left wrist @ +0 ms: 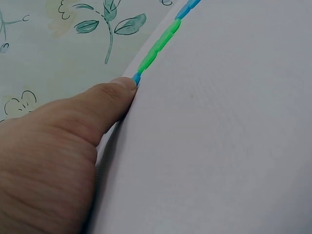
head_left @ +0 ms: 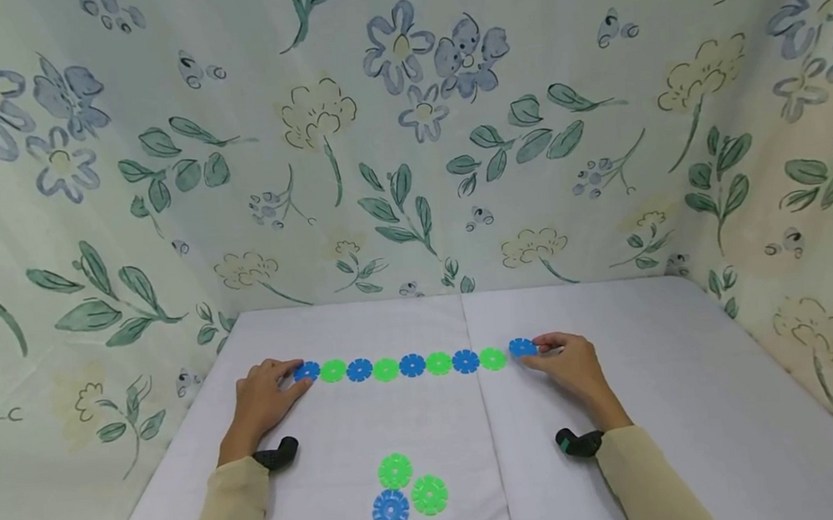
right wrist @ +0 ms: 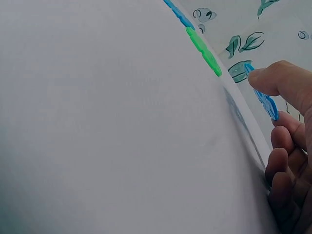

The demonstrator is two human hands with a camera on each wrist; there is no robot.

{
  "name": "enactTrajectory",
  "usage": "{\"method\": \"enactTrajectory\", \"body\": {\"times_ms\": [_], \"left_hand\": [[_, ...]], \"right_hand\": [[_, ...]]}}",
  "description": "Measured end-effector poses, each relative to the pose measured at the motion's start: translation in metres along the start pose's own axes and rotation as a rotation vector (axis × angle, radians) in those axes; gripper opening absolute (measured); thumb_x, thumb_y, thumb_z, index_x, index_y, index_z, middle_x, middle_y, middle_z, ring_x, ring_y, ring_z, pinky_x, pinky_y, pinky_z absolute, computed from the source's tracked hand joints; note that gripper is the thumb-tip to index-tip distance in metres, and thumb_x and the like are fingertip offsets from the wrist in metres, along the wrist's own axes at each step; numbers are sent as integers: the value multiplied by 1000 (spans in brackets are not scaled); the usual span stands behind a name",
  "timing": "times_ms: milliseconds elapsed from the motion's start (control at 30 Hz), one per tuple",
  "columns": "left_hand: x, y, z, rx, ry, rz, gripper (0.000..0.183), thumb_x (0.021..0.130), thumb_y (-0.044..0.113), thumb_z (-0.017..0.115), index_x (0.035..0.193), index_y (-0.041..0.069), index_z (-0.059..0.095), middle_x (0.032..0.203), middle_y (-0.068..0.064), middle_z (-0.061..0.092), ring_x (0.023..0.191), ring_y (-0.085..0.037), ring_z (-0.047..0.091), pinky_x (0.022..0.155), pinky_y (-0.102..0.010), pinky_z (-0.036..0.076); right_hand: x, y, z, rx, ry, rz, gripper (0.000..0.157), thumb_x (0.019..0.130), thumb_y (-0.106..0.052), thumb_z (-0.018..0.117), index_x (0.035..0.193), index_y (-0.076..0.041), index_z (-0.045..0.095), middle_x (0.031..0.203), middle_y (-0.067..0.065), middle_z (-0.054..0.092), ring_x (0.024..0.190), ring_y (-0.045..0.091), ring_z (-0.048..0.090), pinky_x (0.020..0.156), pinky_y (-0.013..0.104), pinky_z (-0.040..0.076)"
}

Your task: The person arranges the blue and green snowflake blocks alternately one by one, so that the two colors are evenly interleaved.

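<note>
A floral cloth point(head_left: 412, 210) walls in the white-covered table point(head_left: 318, 487) before you, where a row of notched plastic discs point(head_left: 408, 367) crosses the far half, alternating blue and green. Eight discs lie in the line, close edge to edge; whether they interlock is impossible to tell. Your hands work well apart, one at either end: your left hand point(head_left: 268, 397) pinches the blue disc at the left end point(head_left: 307, 370) between thumb and fingers, while your right hand point(head_left: 576, 367) grips a ninth piece between thumb and finger. Nearer you, outside the line, sit three spare discs in a loose cluster: a green disc point(head_left: 390, 474), a second green disc point(head_left: 423, 498) and a blue disc point(head_left: 384, 514). Smallest in the scene is the single blue disc in your right hand point(head_left: 522, 346), held above the cloth just beyond the green right end point(head_left: 488, 360), its place in the row not yet taken. By that count, the work looks well advanced, with the held piece and perhaps the three spares left.
</note>
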State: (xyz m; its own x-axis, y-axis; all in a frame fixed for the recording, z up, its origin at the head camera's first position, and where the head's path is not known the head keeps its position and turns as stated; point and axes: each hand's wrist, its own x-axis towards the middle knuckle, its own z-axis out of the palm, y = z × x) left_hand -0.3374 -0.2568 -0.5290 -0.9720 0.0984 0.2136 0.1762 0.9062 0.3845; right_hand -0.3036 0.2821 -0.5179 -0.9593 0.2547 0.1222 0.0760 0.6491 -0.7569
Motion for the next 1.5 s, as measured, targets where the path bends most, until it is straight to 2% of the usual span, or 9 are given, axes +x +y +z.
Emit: {"method": "enactTrajectory", "body": {"times_ms": [233, 567, 933, 1267, 1500], "left_hand": [[0, -1, -1, -7, 1, 1, 59, 91, 59, 64, 136, 21, 63, 125, -14, 64, 117, -35, 54, 91, -57, 36], [0, -3, -1, -6, 1, 5, 58, 91, 58, 64, 136, 21, 63, 124, -13, 64, 116, -35, 54, 91, -56, 36], [1, -3, 2, -14, 11, 13, 59, 91, 60, 64, 136, 22, 64, 125, -13, 64, 118, -36, 54, 93, -58, 35], [-1, -1, 0, -25, 15, 13, 57, 91, 57, 65, 135, 21, 64, 123, -13, 65, 116, -35, 54, 93, -57, 35], [0, -1, 0, -15, 22, 17, 56, 92, 57, 65, 135, 21, 64, 122, -12, 65, 115, -34, 55, 93, -58, 35]], "right_hand": [[0, -1, 0, -44, -8, -29, 50, 75, -41, 85, 110, -7, 74, 102, 11, 72, 94, 25, 63, 84, 41, 49], [-1, -1, 5, -94, -38, 22, 47, 74, -43, 86, 107, -11, 74, 100, 7, 72, 92, 24, 61, 82, 41, 47], [-3, -2, 5, -130, -51, 20, 44, 75, -38, 86, 107, -11, 73, 102, 8, 71, 93, 25, 62, 85, 44, 49], [-2, -3, 4, -115, -85, 53, 47, 76, -37, 86, 112, -10, 73, 107, 10, 71, 99, 27, 62, 89, 47, 49], [0, -6, 2, -87, -114, 93, 45, 76, -34, 86, 113, -12, 73, 106, 8, 68, 98, 25, 58, 88, 43, 49]]}}
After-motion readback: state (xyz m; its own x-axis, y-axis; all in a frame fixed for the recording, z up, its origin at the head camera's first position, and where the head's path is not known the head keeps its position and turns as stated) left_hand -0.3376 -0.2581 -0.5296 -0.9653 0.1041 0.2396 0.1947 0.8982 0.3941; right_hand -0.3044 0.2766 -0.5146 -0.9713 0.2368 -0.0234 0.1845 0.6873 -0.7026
